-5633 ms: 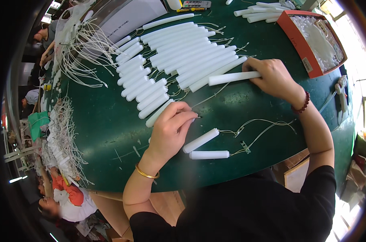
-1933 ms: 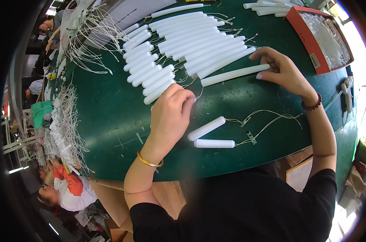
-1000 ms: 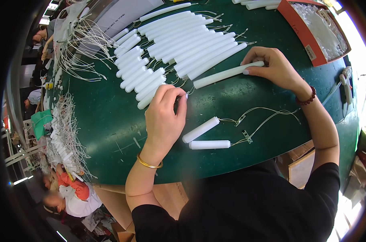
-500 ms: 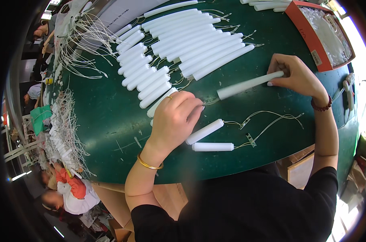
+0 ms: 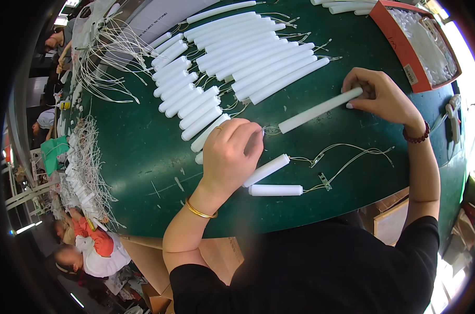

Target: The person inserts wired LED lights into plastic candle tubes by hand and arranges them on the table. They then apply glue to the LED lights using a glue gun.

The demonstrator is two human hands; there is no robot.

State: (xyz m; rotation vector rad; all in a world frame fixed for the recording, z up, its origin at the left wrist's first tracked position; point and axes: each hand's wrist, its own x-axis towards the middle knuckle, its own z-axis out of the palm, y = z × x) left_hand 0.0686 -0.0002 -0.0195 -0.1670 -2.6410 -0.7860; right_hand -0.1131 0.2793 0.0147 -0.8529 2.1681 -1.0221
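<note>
My right hand point(image 5: 384, 98) grips the far end of a long white tube point(image 5: 321, 110), fingers closed around it, above the green table. From the tube's near-left end a thin pale wire point(image 5: 272, 129) runs to my left hand point(image 5: 231, 154), whose thumb and forefinger are pinched on it. Close beside my left hand lie two short white cylinders, one slanted point(image 5: 269, 169) and one level point(image 5: 275, 190). Their wires trail to the right, with a small clear circuit board point(image 5: 325, 181) on the lower one.
Beyond my hands lie rows of long white tubes point(image 5: 258, 63) and shorter white cylinders point(image 5: 193, 102) with wires. An orange-red box point(image 5: 399, 49) of clear plastic parts stands far right, near pliers point(image 5: 451, 118). Bundles of wires point(image 5: 109, 63) hang at left. Other people point(image 5: 99, 251) sit farther left.
The long tube has shifted slightly left with my right hand and shows sharply where it was blurred. My left forearm has moved a little to the right, its pinch kept.
</note>
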